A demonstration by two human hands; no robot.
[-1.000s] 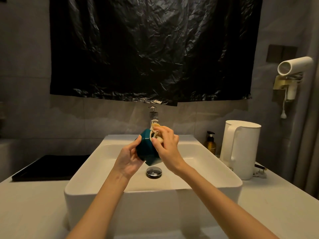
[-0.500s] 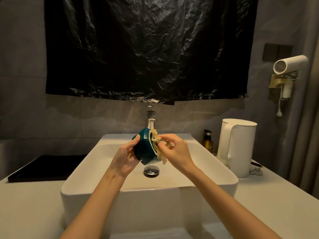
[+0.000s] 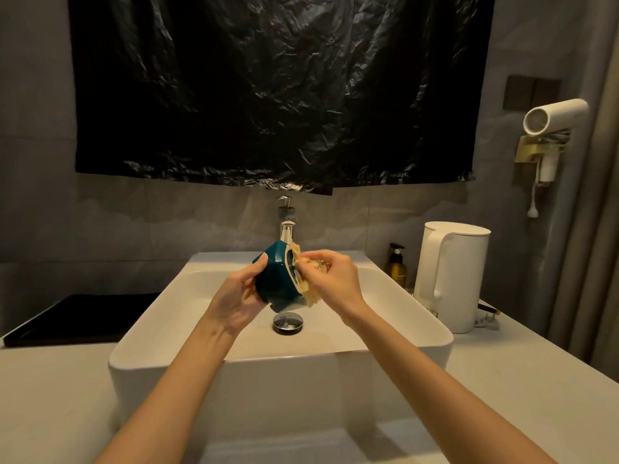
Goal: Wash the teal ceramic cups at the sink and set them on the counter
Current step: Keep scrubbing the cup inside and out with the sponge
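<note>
Sink: white basin (image 3: pixel 284 380) standing on the tabletop (image 3: pixel 50 396), with a metal drain plug (image 3: pixel 287 323) in its floor.
Cup: teal ceramic cup (image 3: pixel 274 283) held in the air over the basin, just in front of the tap (image 3: pixel 287 232), tipped on its side with its mouth facing right.
Left hand (image 3: pixel 234 296): fingers (image 3: pixel 260 262) curled round the cup's base and wall, gripping it.
Right hand (image 3: pixel 335 279): fingers (image 3: pixel 311 259) pinching a pale yellow scrubber (image 3: pixel 306 291), which is pressed against the cup's white rim.
Beside the sink: white kettle (image 3: pixel 452 276) and amber pump bottle (image 3: pixel 397 266), both upright on the tabletop to the right.
</note>
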